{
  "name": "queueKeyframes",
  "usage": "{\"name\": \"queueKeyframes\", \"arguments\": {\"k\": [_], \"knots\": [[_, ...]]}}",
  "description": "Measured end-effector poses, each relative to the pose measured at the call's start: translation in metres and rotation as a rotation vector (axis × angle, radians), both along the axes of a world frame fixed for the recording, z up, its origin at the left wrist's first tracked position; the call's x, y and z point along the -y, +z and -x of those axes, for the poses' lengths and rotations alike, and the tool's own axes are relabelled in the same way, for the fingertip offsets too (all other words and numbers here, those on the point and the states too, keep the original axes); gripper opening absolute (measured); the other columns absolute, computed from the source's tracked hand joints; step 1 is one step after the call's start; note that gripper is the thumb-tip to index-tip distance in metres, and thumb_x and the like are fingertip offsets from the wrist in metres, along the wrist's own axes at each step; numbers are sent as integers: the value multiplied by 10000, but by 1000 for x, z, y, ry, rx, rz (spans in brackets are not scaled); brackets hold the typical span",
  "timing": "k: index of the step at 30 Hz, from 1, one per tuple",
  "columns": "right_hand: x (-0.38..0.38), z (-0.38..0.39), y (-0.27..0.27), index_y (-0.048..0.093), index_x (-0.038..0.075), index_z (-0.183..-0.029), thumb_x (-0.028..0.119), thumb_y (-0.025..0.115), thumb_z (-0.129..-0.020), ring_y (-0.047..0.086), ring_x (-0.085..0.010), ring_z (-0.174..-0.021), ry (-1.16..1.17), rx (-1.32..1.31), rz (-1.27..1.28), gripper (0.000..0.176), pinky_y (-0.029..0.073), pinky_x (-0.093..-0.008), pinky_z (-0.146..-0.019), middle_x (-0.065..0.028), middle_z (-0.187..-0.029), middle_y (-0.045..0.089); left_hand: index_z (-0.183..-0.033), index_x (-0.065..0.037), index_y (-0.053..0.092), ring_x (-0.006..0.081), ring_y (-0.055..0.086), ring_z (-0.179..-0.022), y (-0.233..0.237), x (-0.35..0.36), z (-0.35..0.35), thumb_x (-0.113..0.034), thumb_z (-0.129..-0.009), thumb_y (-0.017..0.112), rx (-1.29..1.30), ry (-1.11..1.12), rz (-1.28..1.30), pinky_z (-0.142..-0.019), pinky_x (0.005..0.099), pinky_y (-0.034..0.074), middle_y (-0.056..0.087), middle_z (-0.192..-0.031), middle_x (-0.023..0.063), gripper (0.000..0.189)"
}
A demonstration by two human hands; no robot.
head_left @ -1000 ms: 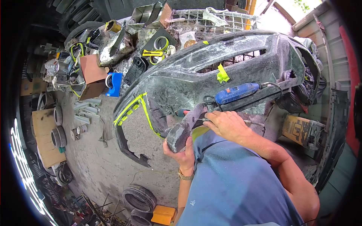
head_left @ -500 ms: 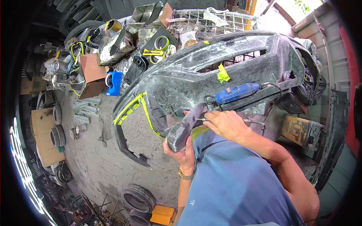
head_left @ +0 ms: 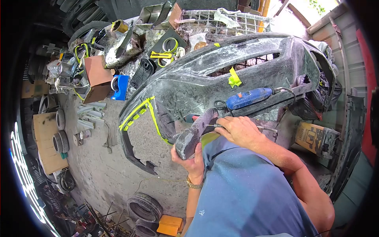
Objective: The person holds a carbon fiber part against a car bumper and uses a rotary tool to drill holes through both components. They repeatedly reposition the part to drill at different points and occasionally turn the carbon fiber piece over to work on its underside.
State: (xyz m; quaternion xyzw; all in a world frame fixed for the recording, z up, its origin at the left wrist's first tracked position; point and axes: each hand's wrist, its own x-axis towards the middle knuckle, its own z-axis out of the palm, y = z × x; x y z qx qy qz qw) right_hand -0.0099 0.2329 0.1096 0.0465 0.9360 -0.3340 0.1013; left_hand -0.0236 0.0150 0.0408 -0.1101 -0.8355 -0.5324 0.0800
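Note:
My left hand (head_left: 191, 161) is closed round the lower end of a dusty grey curved part (head_left: 194, 136). Pinched in my right hand (head_left: 239, 130) is a thin rotary handpiece, its slim tip touching or very near the part's right side. A flexible shaft (head_left: 267, 129) runs out to the right of that hand. The blue rotary tool body (head_left: 249, 98) lies on a large dusty black bumper (head_left: 189, 93) just beyond my hands. Strips of yellow-green tape (head_left: 234, 77) are stuck on the bumper.
A blue tape dispenser (head_left: 119, 87), a brown cardboard box (head_left: 97, 73) and yellow tape rolls (head_left: 170, 45) lie at the back left. Tires (head_left: 144, 207) and an orange block (head_left: 170, 225) are on the floor below. A cardboard box (head_left: 310, 136) stands at the right.
The handpiece tip has shifted very slightly against the part, with small motion of my right hand. My left hand keeps its grip.

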Motion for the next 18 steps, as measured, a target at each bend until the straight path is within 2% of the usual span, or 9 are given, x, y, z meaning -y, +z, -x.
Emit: {"name": "queueKeyframes", "arguments": {"k": [18], "knots": [[1,7,-5,616,52,-960,311,554,-954,688,-336,-786,24,-38,-41,267,556,-450,-664,-136,-898,687,-1382,-51,219,244,526,-1130,-3,1,0,-49,-845,751,3,-7,-10,-961,368,492,390,-1285,160,756]]}}
